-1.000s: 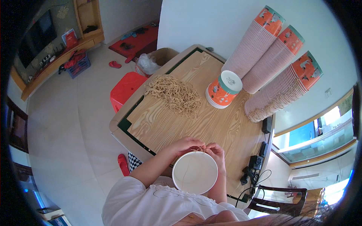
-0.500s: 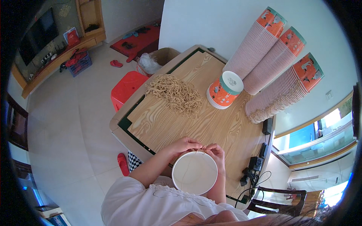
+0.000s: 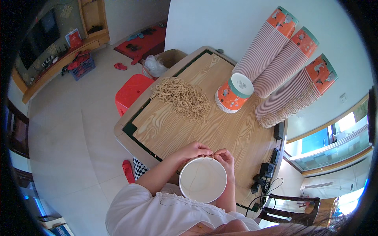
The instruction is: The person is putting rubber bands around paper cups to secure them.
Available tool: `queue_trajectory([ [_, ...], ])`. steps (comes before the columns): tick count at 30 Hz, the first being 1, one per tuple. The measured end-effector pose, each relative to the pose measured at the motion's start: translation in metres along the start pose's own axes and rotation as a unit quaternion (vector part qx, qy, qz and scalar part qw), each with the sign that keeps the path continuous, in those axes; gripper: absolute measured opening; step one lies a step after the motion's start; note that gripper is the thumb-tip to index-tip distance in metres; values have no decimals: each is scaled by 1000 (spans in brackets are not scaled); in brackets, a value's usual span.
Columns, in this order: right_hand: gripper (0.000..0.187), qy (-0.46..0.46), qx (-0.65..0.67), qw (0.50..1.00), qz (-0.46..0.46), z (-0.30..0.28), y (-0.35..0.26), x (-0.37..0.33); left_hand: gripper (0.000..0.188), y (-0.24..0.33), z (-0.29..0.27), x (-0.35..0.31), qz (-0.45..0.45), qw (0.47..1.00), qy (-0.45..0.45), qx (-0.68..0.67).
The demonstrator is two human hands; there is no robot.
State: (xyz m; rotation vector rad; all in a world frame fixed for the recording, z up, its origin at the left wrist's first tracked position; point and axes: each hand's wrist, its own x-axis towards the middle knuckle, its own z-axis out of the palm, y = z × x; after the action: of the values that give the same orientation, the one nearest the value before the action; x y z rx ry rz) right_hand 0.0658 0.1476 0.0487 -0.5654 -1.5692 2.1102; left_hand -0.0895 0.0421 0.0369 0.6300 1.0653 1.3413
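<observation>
A round paper bucket (image 3: 202, 179) with a white inside rests against my body, its open mouth facing up. At its far rim my left hand (image 3: 195, 150) and my right hand (image 3: 225, 158) meet, fingertips pinched close together. Between them is a short bit of tan cord (image 3: 213, 155), partly hidden by the fingers. A thin strand shows against the inside of the bucket. Ahead on the table lies a loose heap of tan cords (image 3: 183, 99). Right of the heap stands a short upside-down stack of orange and green paper buckets (image 3: 231, 96).
Three tall stacks of nested buckets (image 3: 264, 51) lean at the table's far right, the nearest with cords hanging along it. Black adapters and cables (image 3: 267, 171) lie on the right edge. A red stool (image 3: 133, 92) stands left of the wooden table (image 3: 157, 135).
My fingertips have shifted slightly at the cord on the far rim. The bucket stays in nearly the same place.
</observation>
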Motion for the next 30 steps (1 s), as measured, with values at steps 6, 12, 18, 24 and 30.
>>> queue_trajectory([
  [6,5,10,5,1000,17,3,-1,1,21,1,-1,2,2,1000,-11,-11],
  [12,2,15,3,999,32,1,-1,2,21,4,1,3,-5,999,-18,-37],
  [18,2,7,13,1000,23,0,1,4,21,8,4,2,-16,999,4,-29],
  [24,2,33,13,999,26,1,3,6,20,2,2,7,-9,1000,12,-25],
  [30,2,32,-4,999,19,4,-1,7,21,1,1,8,-14,999,27,-16],
])
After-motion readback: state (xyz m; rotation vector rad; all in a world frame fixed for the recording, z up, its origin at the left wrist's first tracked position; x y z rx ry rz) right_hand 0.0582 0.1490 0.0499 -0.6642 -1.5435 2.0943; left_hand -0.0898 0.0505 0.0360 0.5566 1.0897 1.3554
